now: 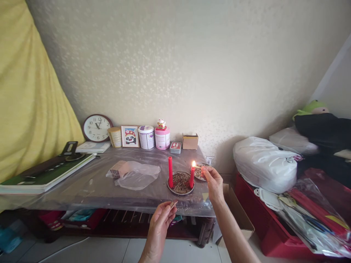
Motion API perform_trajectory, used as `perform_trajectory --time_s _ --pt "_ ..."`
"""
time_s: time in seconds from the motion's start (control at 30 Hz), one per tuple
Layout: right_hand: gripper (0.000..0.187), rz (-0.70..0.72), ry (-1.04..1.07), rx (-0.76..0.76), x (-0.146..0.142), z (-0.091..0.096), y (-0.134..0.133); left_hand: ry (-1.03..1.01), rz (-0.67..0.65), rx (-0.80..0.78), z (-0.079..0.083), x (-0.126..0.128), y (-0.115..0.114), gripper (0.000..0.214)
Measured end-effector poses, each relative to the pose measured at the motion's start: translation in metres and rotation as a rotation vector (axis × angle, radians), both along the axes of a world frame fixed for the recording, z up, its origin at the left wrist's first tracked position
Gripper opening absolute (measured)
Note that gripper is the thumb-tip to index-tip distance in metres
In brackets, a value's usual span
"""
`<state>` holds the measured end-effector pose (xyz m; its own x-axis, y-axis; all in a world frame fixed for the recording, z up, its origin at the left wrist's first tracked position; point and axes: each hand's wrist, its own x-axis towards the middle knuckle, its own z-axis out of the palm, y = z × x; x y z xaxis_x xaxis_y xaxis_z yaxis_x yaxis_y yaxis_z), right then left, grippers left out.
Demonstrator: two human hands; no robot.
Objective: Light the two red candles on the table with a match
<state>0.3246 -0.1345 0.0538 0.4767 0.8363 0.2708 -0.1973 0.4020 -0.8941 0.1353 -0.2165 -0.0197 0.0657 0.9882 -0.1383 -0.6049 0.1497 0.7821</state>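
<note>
Red wax makes up both candles under observation: a taller candle [170,172] and a shorter candle [192,178], standing near opposite edges of a round metal dish [181,194] filled with speckled, grain-like material, towards the right end of the plastic-covered table [95,182]. In my judgement each is light, stiff and smooth, somewhat slippery, and liable to snap if bent; the loose-looking bed may let either one tip. Proper hold would be low on the shaft, clear of the wick and any melted wax. A flame [193,163] burns at the top of the shorter candle, where it meets the tip of a thin matchstick [199,167]; from where I stand I cannot tell which of the two feeds it. No flame shows on the taller one. The right hand [215,182] is pinched nearly closed, thumb against fingers, gripping the matchstick at its far end, level with the flame. The left hand [161,217], at the table's front edge below the dish, has its fingers curled and the thumb pressed on a small flat piece [173,204], mostly covered and not positively identified.
</note>
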Motion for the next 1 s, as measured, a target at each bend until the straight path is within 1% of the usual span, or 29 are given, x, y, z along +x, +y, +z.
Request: perform_trajectory --time_s 0.3,0.6,0.8,1.0 --pt "0.028 0.008 0.055 -0.004 0.001 0.004 -0.005 0.007 -0.01 0.014 -0.001 0.0 0.0 0.025" --pt "0.027 0.091 0.13 0.003 0.0 0.015 -0.017 -0.013 -0.014 0.025 -0.002 -0.002 -0.002 0.022" --pt "0.024 0.135 0.086 0.031 -0.016 0.027 -0.025 -0.034 -0.008 0.029 0.001 0.0 -0.003 0.021" --pt "0.022 0.137 -0.026 0.037 -0.04 0.033 -0.025 -0.063 0.009 0.04 0.002 0.0 -0.002 0.023"
